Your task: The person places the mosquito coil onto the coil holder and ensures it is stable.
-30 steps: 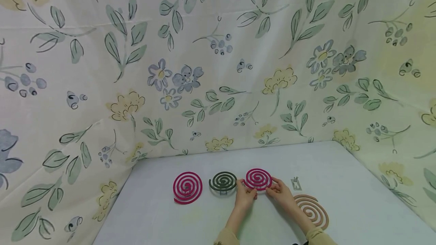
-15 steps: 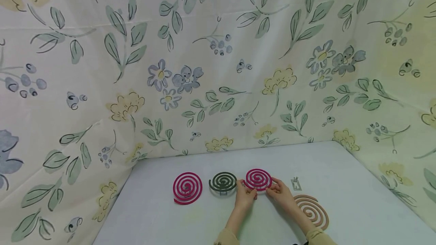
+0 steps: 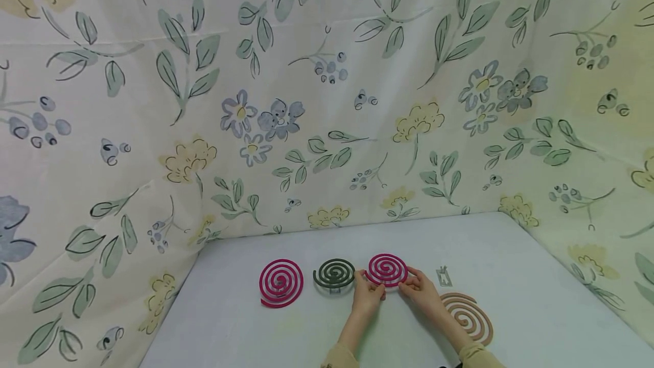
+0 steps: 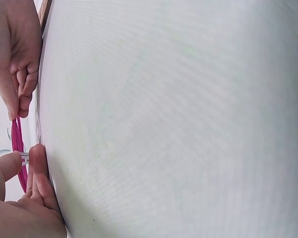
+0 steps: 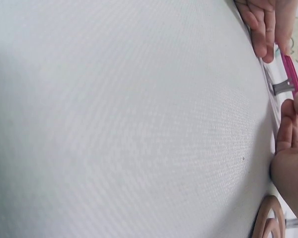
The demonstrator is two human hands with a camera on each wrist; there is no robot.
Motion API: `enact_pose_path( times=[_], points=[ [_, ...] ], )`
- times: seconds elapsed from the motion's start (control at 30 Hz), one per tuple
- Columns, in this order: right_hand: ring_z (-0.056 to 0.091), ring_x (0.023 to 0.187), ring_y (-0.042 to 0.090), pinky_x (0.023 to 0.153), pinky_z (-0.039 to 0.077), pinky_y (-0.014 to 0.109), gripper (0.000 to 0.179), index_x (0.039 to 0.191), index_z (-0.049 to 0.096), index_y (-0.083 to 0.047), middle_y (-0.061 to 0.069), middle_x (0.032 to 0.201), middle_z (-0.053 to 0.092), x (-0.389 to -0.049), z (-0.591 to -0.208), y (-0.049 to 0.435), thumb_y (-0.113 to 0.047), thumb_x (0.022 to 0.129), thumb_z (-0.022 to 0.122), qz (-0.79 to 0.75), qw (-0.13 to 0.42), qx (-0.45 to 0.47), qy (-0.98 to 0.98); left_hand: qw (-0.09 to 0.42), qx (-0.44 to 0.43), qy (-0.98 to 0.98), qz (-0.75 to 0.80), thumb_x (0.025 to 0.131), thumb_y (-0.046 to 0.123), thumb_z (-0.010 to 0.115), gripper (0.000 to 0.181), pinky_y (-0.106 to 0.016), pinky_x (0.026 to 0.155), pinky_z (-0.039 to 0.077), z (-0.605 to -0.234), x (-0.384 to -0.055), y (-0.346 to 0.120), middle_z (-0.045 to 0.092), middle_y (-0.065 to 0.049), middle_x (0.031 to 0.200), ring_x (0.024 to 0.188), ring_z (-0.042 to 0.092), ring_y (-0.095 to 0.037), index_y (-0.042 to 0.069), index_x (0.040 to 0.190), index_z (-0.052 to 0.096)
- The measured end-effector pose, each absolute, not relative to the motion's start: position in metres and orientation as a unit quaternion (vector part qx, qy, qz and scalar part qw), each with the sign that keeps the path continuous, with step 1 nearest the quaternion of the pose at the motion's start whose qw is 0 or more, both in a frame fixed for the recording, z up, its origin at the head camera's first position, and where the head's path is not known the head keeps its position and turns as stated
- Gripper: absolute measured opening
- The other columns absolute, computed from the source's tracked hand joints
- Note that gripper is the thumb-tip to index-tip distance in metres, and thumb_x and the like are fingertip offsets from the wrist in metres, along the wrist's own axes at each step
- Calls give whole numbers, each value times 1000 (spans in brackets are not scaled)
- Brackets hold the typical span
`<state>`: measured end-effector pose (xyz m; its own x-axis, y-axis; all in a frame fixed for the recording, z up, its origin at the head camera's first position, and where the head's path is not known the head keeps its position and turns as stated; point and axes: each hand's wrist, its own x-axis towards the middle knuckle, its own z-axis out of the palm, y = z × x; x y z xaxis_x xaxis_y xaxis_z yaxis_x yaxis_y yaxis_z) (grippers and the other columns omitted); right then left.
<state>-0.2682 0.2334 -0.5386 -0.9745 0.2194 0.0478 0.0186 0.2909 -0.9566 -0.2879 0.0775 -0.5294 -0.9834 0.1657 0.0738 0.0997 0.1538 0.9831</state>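
A magenta mosquito coil [image 3: 386, 269] sits level on a small metal stand [image 5: 283, 88], raised above the white table. My left hand [image 3: 366, 295] pinches the coil's left edge, its thumb on top and other fingers low by the tabletop in the left wrist view. On the opposite side, my right hand [image 3: 422, 292] pinches the right edge between thumb and fingers. Just left of my left hand is a dark green coil [image 3: 335, 272] on its own metal stand [image 3: 334, 289]. A brown coil [image 3: 464, 320] lies beside my right forearm, which covers part of it.
Another magenta coil [image 3: 280, 282] stands at the left of the white table [image 3: 230, 322]. A loose flat metal stand [image 3: 444, 276] lies right of my right hand. Flower-patterned cloth [image 3: 327, 129] hangs behind the table and along its sides.
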Motion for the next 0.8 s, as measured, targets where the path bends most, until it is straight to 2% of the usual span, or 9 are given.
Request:
enact_pose_path(
  times=[0.43, 0.8],
  points=[
    [54, 67, 2, 63, 45, 17, 56, 133, 40, 11, 10, 84, 65, -270, -542, 235, -2, 85, 66, 595, 88, -74, -796, 21, 88, 762, 642, 88, -1, 59, 52, -21, 64, 43, -529, -287, 78, 62, -10, 64, 57, 60, -15, -8, 127, 26],
    [53, 65, 0, 63, 44, 16, 55, 133, 40, 11, 11, 82, 64, -268, -541, 235, -2, 86, 65, 597, 91, -60, -795, 21, 89, 766, 636, 88, -1, 59, 52, -21, 60, 44, -528, -285, 77, 61, -10, 66, 60, 62, -18, -8, 128, 25]
  ],
)
